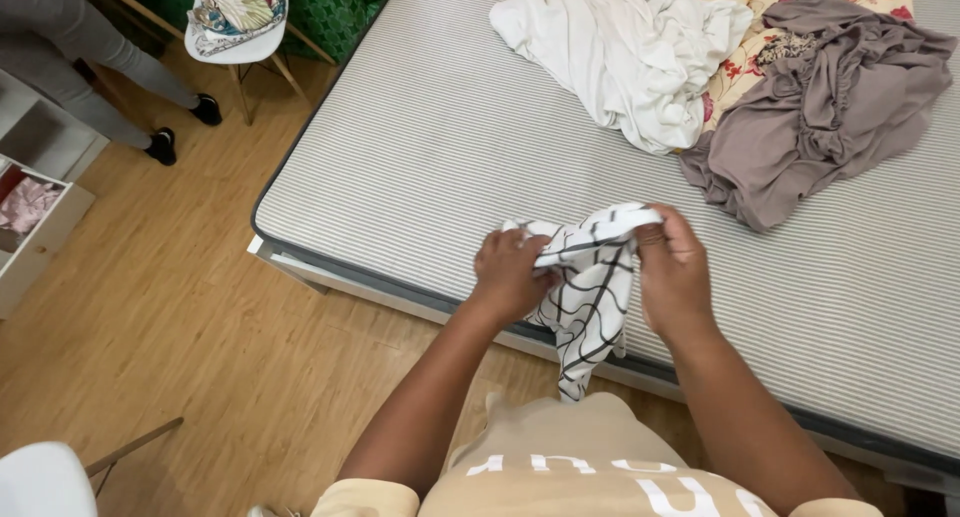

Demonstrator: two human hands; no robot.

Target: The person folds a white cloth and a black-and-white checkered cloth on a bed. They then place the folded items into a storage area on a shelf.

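At the far left, a white open shelf unit holds a crumpled pink cloth in one compartment. Beside it stand another person's legs in grey trousers and black shoes, on the warm wooden plank floor. Further right, a white moulded chair with slanted wooden legs carries a folded, patterned silky scarf.

The bed's mattress with fine grey and white stripes fills the right side. At its near edge, the left hand is closed, fingers curled down over one bunched end of a soft white cloth with a thin black grid pattern. The right hand pinches the cloth's other top corner between thumb and fingers, knuckles up, wrist bent down. Both forearms reach forward from a beige top. The cloth sits raised between the hands and droops in loose folds past the mattress edge.

Far on the mattress lies a rumpled white cotton garment, touching a cream floral fabric beneath a gathered, ruffled taupe garment on the right.
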